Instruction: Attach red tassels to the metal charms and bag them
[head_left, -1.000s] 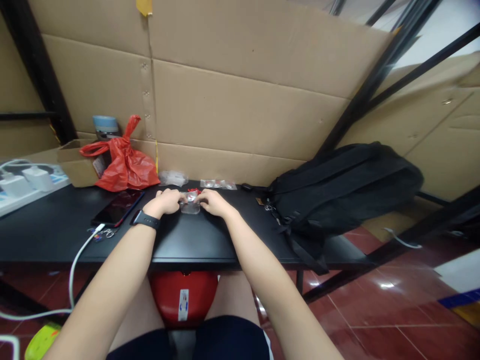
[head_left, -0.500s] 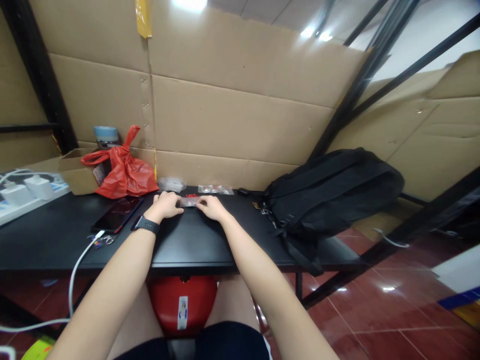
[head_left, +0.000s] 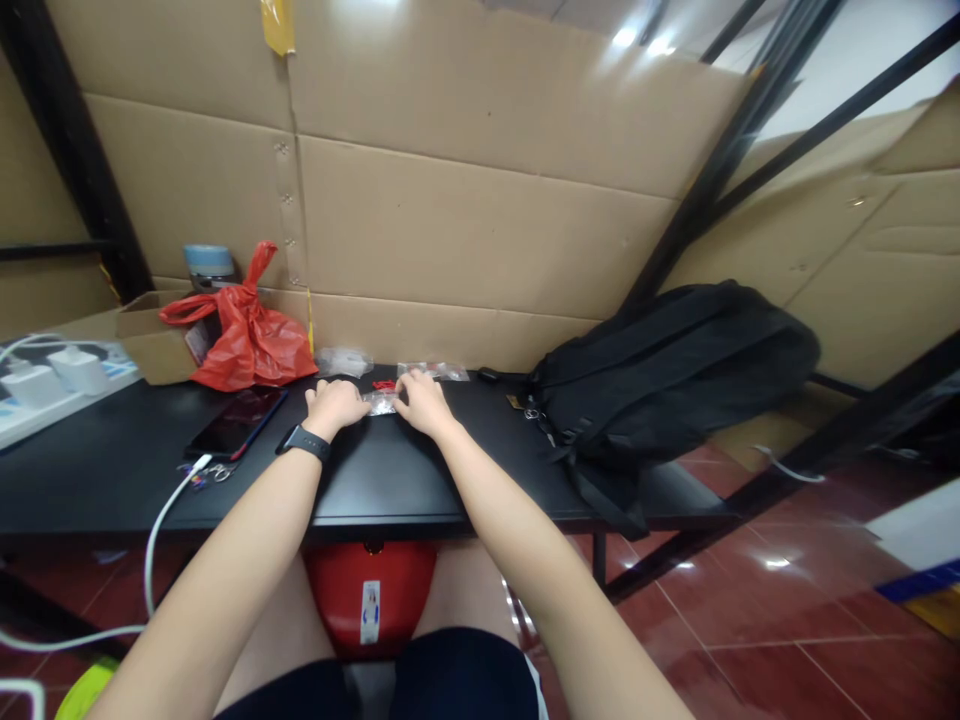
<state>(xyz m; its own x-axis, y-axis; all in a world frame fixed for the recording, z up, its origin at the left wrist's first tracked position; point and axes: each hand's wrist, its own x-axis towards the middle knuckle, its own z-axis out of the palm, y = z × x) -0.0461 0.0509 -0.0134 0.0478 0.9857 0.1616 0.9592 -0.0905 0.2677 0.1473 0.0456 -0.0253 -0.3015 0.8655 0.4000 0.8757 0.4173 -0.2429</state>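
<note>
A small clear plastic packet [head_left: 382,403] lies low over the black table between my two hands; its contents are too small to make out. My left hand [head_left: 337,405], wearing a dark watch on the wrist, is closed with thumb and finger at the packet's left end. At the right end, the curled fingers of my right hand [head_left: 422,402] grip it. Just behind the packet sits a small red item [head_left: 384,385]. Farther back are a clear plastic bag [head_left: 345,362] on the left and a flat clear strip of packets [head_left: 442,371], partly behind my right hand.
On the left of the table [head_left: 390,490] are a phone [head_left: 238,422], keys [head_left: 216,473], a tied red bag [head_left: 256,345], a cardboard box [head_left: 154,345] and a power strip [head_left: 45,400]. A black backpack [head_left: 675,370] lies on the right. Cardboard panels [head_left: 480,230] stand behind.
The view has tilted slightly downward. My right hand has shifted its fingers a little upward on the packet, and my left hand has turned slightly. The packet remains between them.
</note>
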